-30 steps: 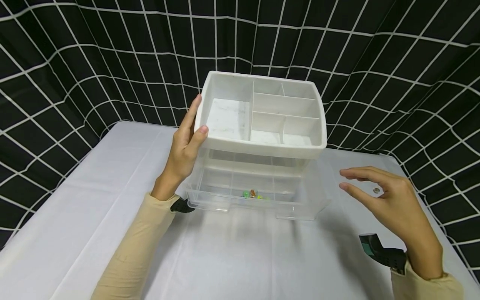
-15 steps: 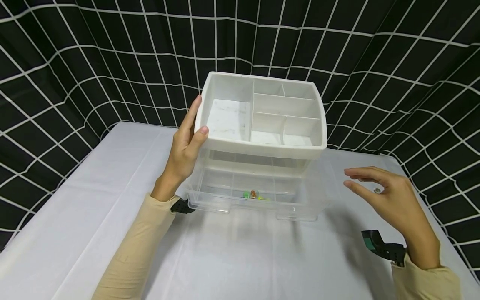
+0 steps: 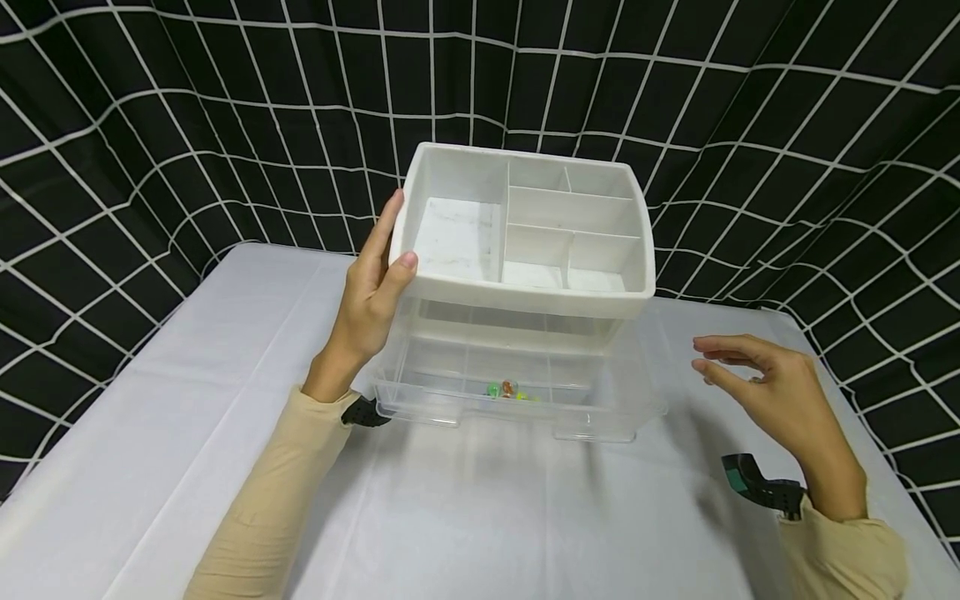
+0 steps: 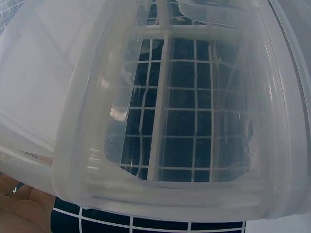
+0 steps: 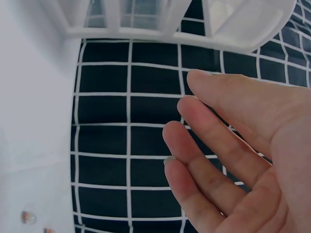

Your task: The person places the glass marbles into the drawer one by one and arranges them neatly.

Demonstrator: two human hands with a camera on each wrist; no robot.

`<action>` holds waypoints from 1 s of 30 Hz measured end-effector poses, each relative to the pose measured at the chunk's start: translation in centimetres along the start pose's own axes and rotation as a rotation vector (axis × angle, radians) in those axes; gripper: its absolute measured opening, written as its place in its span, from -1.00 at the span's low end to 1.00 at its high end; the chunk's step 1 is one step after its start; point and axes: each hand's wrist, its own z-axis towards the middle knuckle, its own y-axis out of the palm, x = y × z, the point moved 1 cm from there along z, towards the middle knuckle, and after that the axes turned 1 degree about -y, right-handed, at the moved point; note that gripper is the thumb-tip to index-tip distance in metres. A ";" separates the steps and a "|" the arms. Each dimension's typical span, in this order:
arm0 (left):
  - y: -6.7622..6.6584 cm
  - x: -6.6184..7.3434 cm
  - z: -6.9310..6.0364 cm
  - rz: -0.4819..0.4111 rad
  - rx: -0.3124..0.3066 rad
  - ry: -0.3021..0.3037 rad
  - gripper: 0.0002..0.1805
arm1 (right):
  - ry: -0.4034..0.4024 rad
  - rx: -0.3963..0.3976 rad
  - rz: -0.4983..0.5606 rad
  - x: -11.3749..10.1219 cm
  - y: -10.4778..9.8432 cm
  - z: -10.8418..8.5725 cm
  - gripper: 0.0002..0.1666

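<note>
A white plastic desk organizer (image 3: 525, 292) with a compartmented top stands on the cloth, its clear drawer (image 3: 630, 408) pulled out at the front. Several marbles (image 3: 508, 389) in green, orange and yellow lie in that drawer. My left hand (image 3: 363, 304) grips the organizer's upper left rim, thumb on the front side. In the left wrist view the translucent side of the organizer (image 4: 194, 199) fills most of the frame, and only part of the hand shows. Right of the drawer, my right hand (image 3: 783, 396) hovers with loosely bent fingers and holds nothing; in the right wrist view its palm faces the camera.
Small round marbles (image 5: 27, 217) lie on the white cloth in the right wrist view's lower left corner. The table (image 3: 480, 525) wears a white cloth. A black curtain (image 3: 480, 75) with white grid lines surrounds its back and sides.
My right hand has shifted slightly right and its wrist away from me, now mostly covering a small round thing on the cloth. My left hand and the organizer look unchanged.
</note>
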 end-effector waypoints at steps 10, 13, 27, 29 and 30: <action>-0.1 0.0 0.0 0.005 -0.002 -0.011 -0.30 | -0.007 0.005 0.019 1.8 0.6 0.1 -0.71; -0.1 0.0 0.0 0.010 -0.002 -0.013 -0.30 | 0.001 0.002 0.018 2.3 0.8 0.1 -0.71; -0.1 -0.1 0.0 0.013 -0.001 -0.016 -0.30 | 0.072 -0.034 -0.028 4.6 1.6 -0.1 -0.66; -0.1 -0.1 0.0 0.012 -0.002 -0.017 -0.30 | 0.080 -0.041 -0.037 4.9 1.7 -0.2 -0.65; -0.1 0.0 0.0 0.012 -0.003 -0.018 -0.30 | 0.084 -0.043 -0.043 5.0 1.8 -0.2 -0.65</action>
